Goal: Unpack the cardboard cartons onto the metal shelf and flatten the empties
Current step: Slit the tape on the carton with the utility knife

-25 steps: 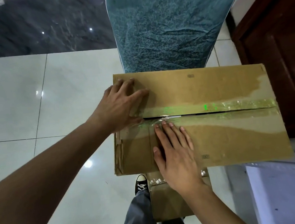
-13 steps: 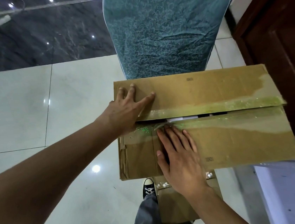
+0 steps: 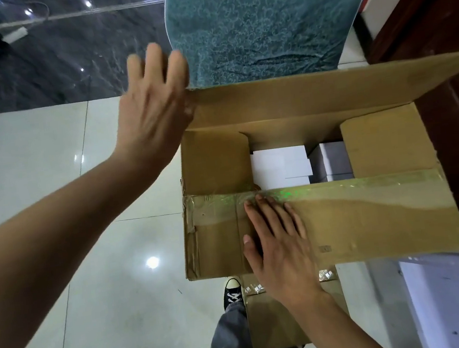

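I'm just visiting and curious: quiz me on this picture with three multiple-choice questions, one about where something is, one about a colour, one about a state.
1. Where does the right hand rest?
A. On the near flap of the carton
B. Inside the carton
C. On the floor

2. What colour are the boxes inside the carton?
A. Red
B. White
C. Black

3. How is the far flap?
A. Taped flat
B. Torn off
C. Lifted open

Answers:
1 A: its palm lies flat on that flap.
2 B: white tops show between the inner flaps.
3 C: it stands raised at the left hand, baring the contents.
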`<move>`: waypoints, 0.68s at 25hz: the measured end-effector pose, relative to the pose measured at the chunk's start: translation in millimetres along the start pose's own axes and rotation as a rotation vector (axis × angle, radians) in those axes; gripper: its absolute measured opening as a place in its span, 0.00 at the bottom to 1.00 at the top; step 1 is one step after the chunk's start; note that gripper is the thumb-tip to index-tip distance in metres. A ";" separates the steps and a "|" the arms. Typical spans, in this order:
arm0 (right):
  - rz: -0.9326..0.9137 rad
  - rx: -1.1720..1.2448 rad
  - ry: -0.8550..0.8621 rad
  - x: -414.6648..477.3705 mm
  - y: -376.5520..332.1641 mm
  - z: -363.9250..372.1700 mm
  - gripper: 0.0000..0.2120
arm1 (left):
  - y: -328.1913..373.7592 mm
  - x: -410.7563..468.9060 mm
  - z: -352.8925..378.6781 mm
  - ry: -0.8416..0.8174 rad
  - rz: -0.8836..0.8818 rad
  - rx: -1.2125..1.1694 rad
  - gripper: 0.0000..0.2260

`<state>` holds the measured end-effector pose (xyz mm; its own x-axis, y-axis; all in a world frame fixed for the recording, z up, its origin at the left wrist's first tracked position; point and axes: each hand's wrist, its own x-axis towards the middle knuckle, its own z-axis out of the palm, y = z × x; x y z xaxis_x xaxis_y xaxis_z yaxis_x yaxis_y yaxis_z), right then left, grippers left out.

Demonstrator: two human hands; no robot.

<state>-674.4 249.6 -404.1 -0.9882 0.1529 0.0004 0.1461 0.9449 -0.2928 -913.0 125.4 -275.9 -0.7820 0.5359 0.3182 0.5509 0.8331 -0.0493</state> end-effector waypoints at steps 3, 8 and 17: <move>-0.001 0.027 0.000 0.3 -0.4 0.5 0.27 | -4.4 -4.2 10.0 0.076 0.065 0.154 0.07; 0.030 0.051 0.010 5.0 -6.7 -7.0 0.23 | -17.3 -22.9 51.1 -0.240 0.132 0.045 0.24; -0.038 0.068 0.096 63.3 -46.7 -5.7 0.12 | -23.7 -47.3 109.8 -0.401 0.145 -0.164 0.26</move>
<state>-743.5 216.8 -384.9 -0.9837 0.1470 0.1032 0.1016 0.9293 -0.3550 -921.1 95.4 -393.7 -0.7269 0.6827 -0.0746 0.6764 0.7304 0.0943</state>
